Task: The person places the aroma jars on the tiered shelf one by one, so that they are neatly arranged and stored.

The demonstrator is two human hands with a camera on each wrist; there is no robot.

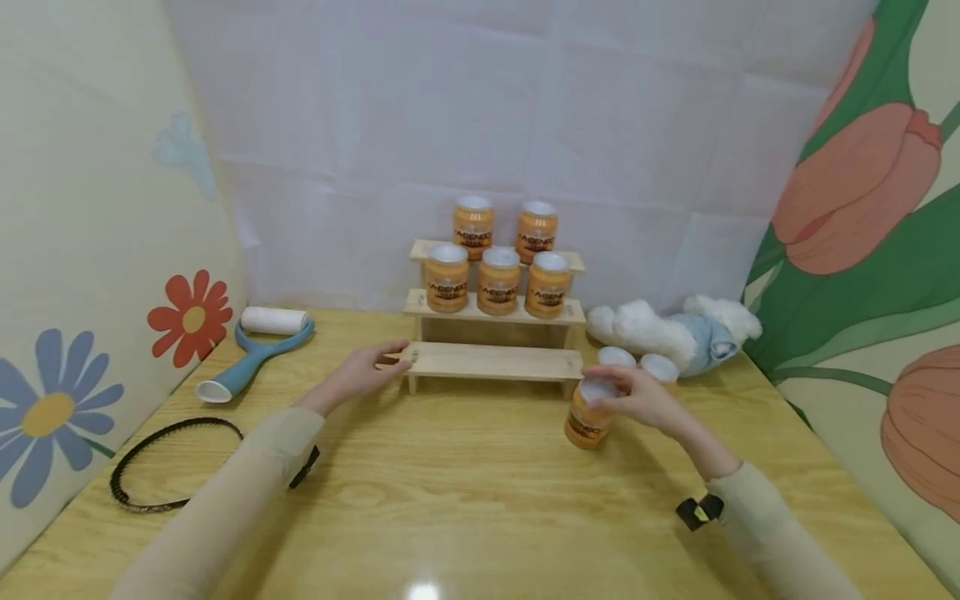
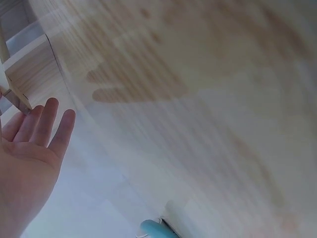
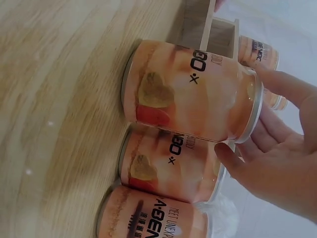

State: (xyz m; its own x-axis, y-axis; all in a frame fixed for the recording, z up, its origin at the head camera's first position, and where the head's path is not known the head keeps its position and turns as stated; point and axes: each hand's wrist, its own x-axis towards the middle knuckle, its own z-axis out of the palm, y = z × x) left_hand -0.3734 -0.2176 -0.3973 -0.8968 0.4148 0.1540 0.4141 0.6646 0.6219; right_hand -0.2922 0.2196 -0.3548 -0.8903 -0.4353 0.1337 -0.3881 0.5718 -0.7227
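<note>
My right hand (image 1: 637,398) holds an orange labelled can (image 3: 178,94) near its pale top, with the thumb at the rim and fingers on the far side. This can is by the front right corner of a stepped wooden rack (image 1: 491,361). Just behind it are two similar cans (image 1: 658,367), partly covered by the hand in the head view. My left hand (image 1: 365,367) touches the left end of the rack's lowest step, its fingers nearly straight in the left wrist view. Three cans (image 1: 498,282) line the middle step and two cans (image 1: 473,227) the top one.
A white plush toy (image 1: 667,329) in blue lies at the back right. To the left are a blue-handled lint roller (image 1: 251,358) and a black headband (image 1: 120,475) on the wooden table (image 1: 420,517). A white cloth (image 1: 450,100) hangs behind; painted walls flank both sides.
</note>
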